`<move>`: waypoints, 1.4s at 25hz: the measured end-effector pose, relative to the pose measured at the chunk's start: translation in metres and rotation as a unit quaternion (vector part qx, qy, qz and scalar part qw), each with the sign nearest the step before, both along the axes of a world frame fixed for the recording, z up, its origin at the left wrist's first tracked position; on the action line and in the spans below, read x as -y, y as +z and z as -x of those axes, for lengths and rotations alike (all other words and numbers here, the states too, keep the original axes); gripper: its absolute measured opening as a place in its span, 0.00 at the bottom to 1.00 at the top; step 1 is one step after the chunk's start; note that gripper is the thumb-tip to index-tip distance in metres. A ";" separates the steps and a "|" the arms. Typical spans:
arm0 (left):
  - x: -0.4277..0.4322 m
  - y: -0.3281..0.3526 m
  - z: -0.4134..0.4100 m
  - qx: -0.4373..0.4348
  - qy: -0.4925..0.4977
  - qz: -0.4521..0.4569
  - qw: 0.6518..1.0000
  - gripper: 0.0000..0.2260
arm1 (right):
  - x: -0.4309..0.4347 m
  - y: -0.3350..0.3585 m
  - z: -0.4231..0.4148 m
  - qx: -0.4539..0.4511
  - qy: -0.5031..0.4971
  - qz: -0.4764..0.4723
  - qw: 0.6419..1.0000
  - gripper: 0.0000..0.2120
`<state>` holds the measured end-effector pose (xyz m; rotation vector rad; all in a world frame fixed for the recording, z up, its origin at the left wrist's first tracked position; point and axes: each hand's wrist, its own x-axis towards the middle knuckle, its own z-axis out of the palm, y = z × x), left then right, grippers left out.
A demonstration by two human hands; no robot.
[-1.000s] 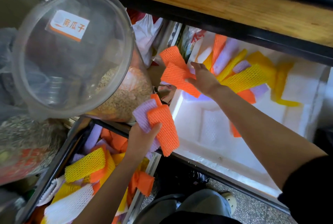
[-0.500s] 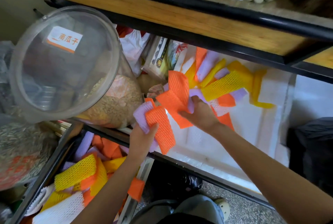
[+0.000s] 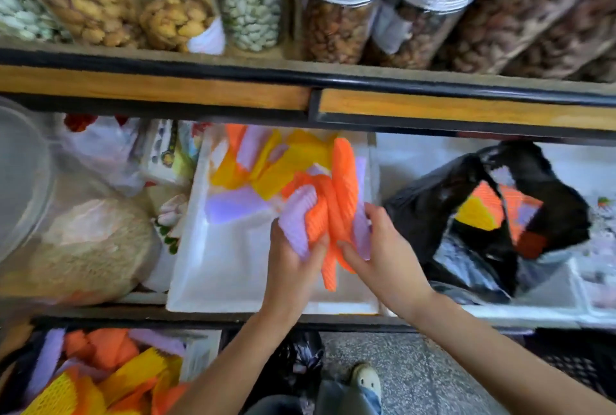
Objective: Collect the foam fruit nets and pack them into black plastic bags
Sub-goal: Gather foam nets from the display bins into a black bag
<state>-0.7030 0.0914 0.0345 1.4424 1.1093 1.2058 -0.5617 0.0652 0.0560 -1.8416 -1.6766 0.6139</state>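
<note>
- The shelf (image 3: 153, 87) of nut jars runs across the top.
- A white foam tray (image 3: 216, 264) below it holds loose nets (image 3: 290, 161) in yellow, orange and purple at its far end.
- The black plastic bag (image 3: 430, 214) lies open just right of the tray, with nets inside.
- A bundle of foam nets (image 3: 330, 211), orange and purple, is over the tray.
- The left grip (image 3: 293, 268) curls round the bundle's purple side.
- The right grip (image 3: 386, 258) clasps the other side.

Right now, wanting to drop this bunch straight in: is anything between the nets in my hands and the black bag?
Nothing visible blocks it. The left hand and right hand hold the foam nets over the white tray; the black bag lies open just right, past the tray's wall.
</note>
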 end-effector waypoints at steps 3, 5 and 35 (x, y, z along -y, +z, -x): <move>0.009 0.034 -0.045 -0.020 -0.025 -0.091 0.995 0.31 | 0.029 0.033 -0.044 -0.048 -0.059 -0.084 0.994 0.21; 0.016 0.055 -0.082 -0.022 -0.043 -0.167 0.985 0.31 | 0.046 0.054 -0.077 -0.068 -0.092 -0.128 0.985 0.20; 0.026 0.030 -0.280 -0.342 -0.119 -0.149 0.920 0.21 | 0.017 -0.005 -0.352 0.050 -0.112 -0.008 0.992 0.23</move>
